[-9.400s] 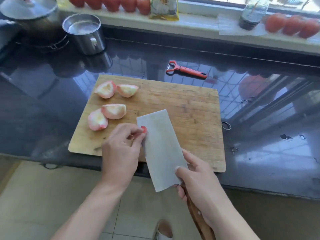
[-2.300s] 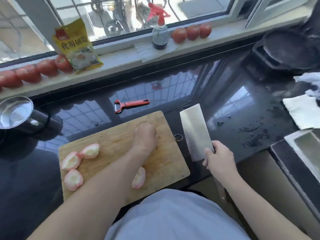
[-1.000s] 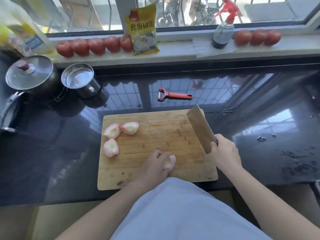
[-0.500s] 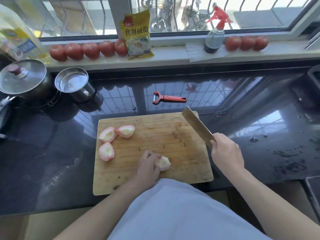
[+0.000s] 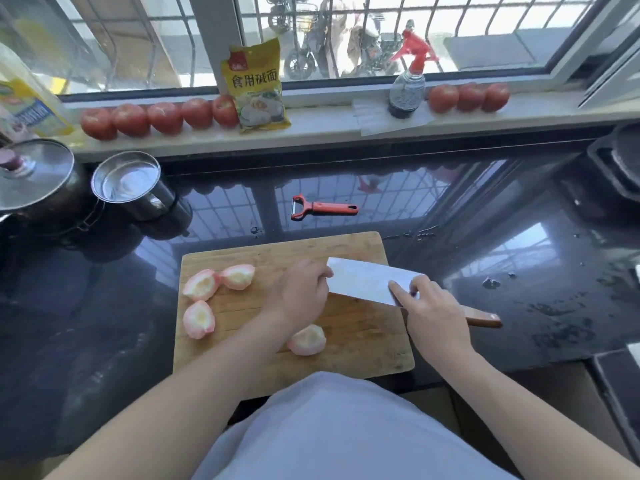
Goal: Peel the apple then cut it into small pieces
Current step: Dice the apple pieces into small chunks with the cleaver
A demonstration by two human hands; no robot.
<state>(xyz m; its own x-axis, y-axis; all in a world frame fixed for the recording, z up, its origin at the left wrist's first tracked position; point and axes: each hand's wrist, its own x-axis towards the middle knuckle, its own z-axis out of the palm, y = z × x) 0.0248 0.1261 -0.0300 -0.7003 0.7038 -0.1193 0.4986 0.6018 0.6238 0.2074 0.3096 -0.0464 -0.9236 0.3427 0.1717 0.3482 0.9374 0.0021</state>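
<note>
Gripping brown wooden handle of broad steel cleaver (image 5: 367, 284), right hand (image 5: 434, 318) lays forefinger along blade. Left hand (image 5: 299, 294) on pale wooden cutting board (image 5: 363, 336), fingers curled (anything under them? cannot tell). Four peeled pinkish apple quarters (image 5: 201, 285) on board.

Bright window (image 5: 346, 36) backlight, countertop (image 5: 381, 209) glare, fisheye edges.

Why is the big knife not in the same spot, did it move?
Yes. The knife was off the cutting board's right far corner, blade pointing away. Now it lies over the board's far right part, blade pointing left toward the left hand.
</note>
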